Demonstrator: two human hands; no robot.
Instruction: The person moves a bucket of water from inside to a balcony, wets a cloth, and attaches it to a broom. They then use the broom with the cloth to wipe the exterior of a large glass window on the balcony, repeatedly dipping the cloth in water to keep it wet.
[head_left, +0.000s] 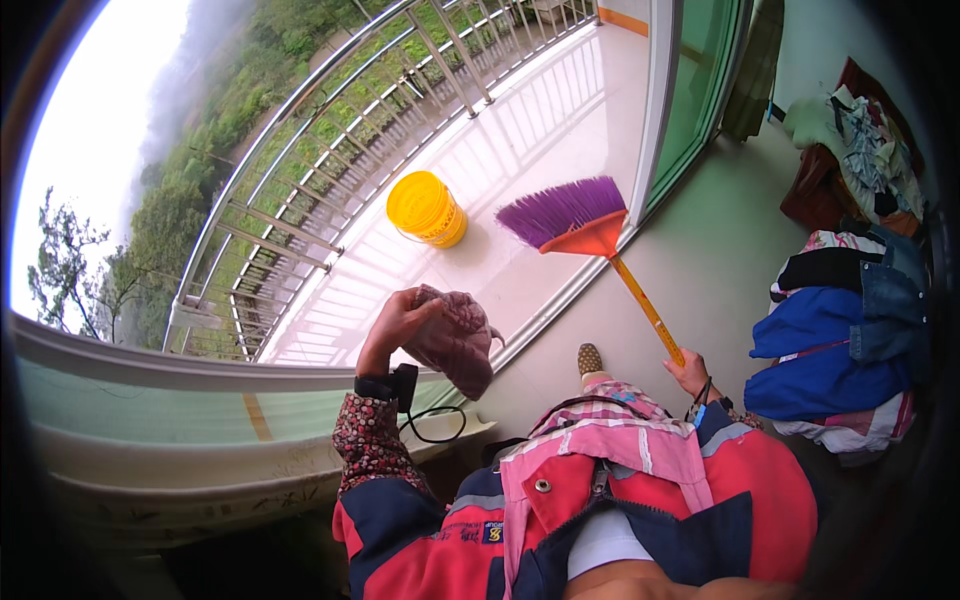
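Note:
My left hand (401, 322) pinches a crumpled brownish-pink cloth (457, 341), which hangs down near the sliding-door track. My right hand (690, 375) grips the end of an orange-yellow broom handle (646, 304). The broom's orange head (589, 234) is raised in front of me, its purple bristles (564, 206) pointing away towards the balcony. Beyond the door track, a yellow plastic bucket (427, 210) with a yellow lid or cover stands on the balcony tiles, touched by neither hand.
A metal railing (337, 247) borders the balcony. The door track (544, 307) crosses the floor, and a green glass door panel (694, 105) stands at its right. Piled clothes (817, 337) lie at the right. A pale curtain or cloth (187, 465) spreads at the lower left.

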